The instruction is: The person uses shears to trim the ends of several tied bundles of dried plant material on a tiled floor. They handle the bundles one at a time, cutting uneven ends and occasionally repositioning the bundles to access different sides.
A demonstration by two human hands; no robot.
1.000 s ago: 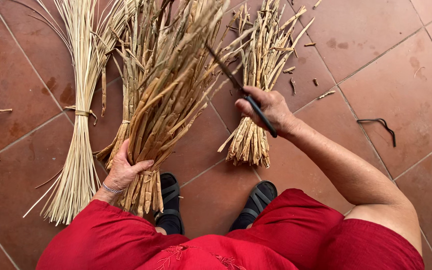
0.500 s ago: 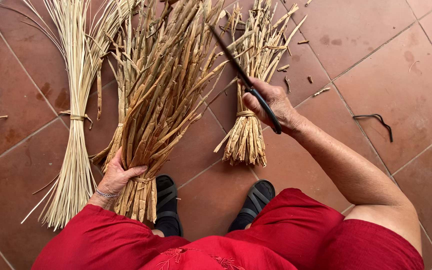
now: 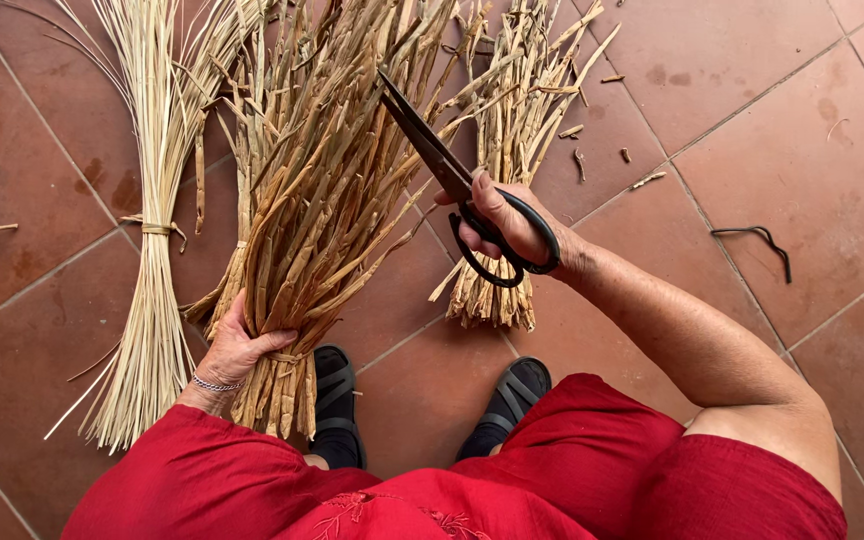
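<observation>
Gripping the thick bundle of dry tan reed strips [image 3: 322,200] near its butt, her left hand [image 3: 237,350] stands it leaning away, while her right hand [image 3: 507,225], fingers through the handles, holds long black scissors [image 3: 457,185], blades nearly closed, alongside its right flank.

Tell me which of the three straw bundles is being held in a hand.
The middle bundle, coarse and brownish: the left hand grips it near its base. The pale thin bundle and the small bundle lie unheld on the floor.

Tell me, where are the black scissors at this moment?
In the head view, the scissors are in the right hand, centre of the picture, blades pointing up-left against the bundle of dry stalks that the left hand grips.
</observation>
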